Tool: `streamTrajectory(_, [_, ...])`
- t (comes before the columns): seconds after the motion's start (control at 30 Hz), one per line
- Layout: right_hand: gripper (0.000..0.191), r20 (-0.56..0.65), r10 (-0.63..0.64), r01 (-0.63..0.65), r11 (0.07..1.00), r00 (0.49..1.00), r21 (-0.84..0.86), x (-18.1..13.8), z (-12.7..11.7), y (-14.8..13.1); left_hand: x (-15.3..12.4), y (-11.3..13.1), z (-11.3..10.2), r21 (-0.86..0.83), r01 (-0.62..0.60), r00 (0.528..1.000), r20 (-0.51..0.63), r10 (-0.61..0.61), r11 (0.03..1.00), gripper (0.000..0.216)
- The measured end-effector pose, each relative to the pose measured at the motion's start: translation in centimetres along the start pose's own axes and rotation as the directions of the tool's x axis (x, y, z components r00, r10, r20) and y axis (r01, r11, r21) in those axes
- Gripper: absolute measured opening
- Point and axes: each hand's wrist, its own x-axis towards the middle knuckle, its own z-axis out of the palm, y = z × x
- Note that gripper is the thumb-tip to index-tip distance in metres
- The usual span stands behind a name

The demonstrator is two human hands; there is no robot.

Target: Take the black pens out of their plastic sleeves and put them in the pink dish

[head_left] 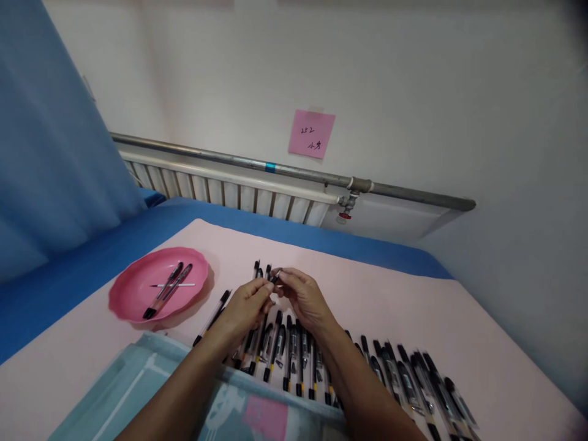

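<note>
Both my hands meet above a row of pens [294, 358] lying side by side on a pink sheet [413, 312]. My left hand [245, 306] and my right hand [303, 297] are closed in pinches on one small black pen part [275, 277] held between their fingertips. Whether it is a whole pen or only a cap I cannot make out. More black pens [429, 380] continue the row to the right, past my right forearm.
A pink dish [133, 297] at the left holds two pens and a thin refill. A pale blue printed cloth [151, 386] lies at the near edge. Behind the blue-covered surface are a radiator [220, 190], a pipe and a wall with a pink note [311, 133].
</note>
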Motion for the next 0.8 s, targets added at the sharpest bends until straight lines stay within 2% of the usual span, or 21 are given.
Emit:
streamTrajectory(0.1, [0.016,-0.019,-0.032,0.031,0.998,0.999,-0.048,0.1,0.0,0.0,0.0,0.0,-0.1,0.105,-0.047,0.998,-0.034,0.051,0.993,0.028])
streamTrajectory(0.17, [0.015,-0.044,-0.049,0.045,0.995,0.998,-0.092,0.1,0.0,0.0,0.0,-0.1,-0.1,0.25,-0.12,0.986,-0.079,0.144,0.961,0.027])
streamTrajectory(0.3, [0.013,-0.13,-0.098,0.073,0.979,0.987,-0.188,-0.1,0.4,0.0,0.0,-0.2,-0.2,0.546,-0.22,0.939,-0.106,0.327,0.808,0.024])
streamTrajectory(0.4, [0.013,-0.165,-0.13,0.089,0.968,0.978,-0.235,-0.3,0.7,0.2,0.0,-0.3,-0.3,0.677,-0.245,0.906,-0.094,0.412,0.694,0.021])
streamTrajectory(0.47, [0.015,-0.15,-0.117,0.072,0.959,0.982,-0.273,-0.2,0.5,0.2,0.0,-0.4,-0.3,0.714,-0.234,0.903,-0.091,0.42,0.659,0.021])
streamTrajectory(0.57, [0.023,-0.112,-0.066,0.018,0.922,0.991,-0.386,0.2,-0.5,0.0,0.0,-0.4,-0.3,0.729,-0.187,0.923,-0.1,0.372,0.659,0.021])
streamTrajectory(0.63, [0.028,-0.147,-0.113,0.0,0.793,0.983,-0.609,0.6,-1.9,-0.3,0.1,-0.3,-0.3,0.74,-0.161,0.929,-0.111,0.354,0.653,0.021])
streamTrajectory(0.67, [0.028,-0.17,-0.168,-0.013,0.675,0.971,-0.738,0.7,-2.7,-0.4,0.1,-0.2,-0.3,0.747,-0.152,0.93,-0.114,0.35,0.647,0.021])
streamTrajectory(0.7, [0.026,-0.176,-0.235,-0.03,0.518,0.956,-0.855,0.8,-3.4,-0.4,0.1,-0.1,-0.3,0.755,-0.145,0.93,-0.116,0.348,0.639,0.021])
streamTrajectory(0.77, [0.02,-0.169,-0.289,-0.063,0.343,0.942,-0.937,0.9,-4.8,-0.3,0.0,0.0,-0.4,0.769,-0.134,0.934,-0.112,0.338,0.625,0.021])
streamTrajectory(0.8, [0.018,-0.16,-0.294,-0.07,0.296,0.942,-0.953,0.9,-5.2,-0.1,0.0,0.0,-0.4,0.777,-0.125,0.937,-0.111,0.33,0.617,0.021])
